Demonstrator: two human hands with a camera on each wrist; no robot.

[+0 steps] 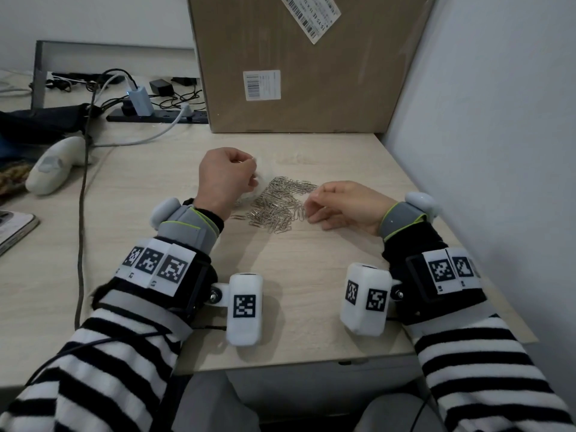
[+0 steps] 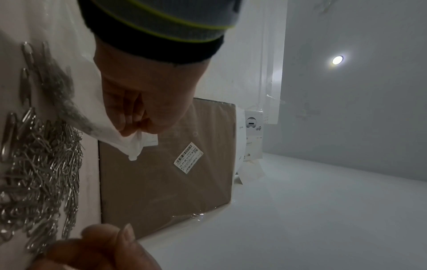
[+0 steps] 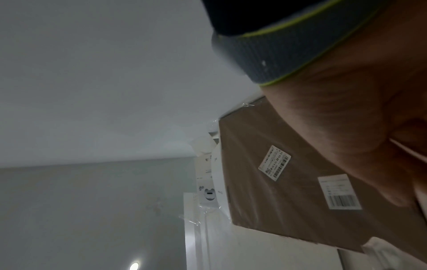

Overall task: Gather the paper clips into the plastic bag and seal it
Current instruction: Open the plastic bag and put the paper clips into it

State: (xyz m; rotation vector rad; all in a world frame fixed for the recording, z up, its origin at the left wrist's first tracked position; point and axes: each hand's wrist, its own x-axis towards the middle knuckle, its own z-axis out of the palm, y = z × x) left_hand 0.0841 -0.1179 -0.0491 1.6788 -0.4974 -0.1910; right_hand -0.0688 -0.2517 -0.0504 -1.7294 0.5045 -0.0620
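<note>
A heap of silver paper clips (image 1: 277, 204) (image 2: 41, 173) lies in the middle of the table (image 1: 311, 275). The clear plastic bag (image 1: 260, 187) (image 2: 129, 144) sits at the heap's left edge and is almost invisible from the head view. My left hand (image 1: 252, 169) (image 2: 136, 129) pinches a bunched corner of it just above the clips. My right hand (image 1: 314, 198) (image 3: 369, 127) is at the heap's right edge with thumb and finger together, and its fingertips (image 2: 110, 235) pinch the bag's film. A few blurred clips show through the plastic.
A large cardboard box (image 1: 299, 57) stands upright behind the heap. A wall (image 1: 483, 120) runs close along the right. To the left lie a white handheld device (image 1: 53, 166), a power strip (image 1: 156, 115) with cables, and a book (image 1: 15, 226).
</note>
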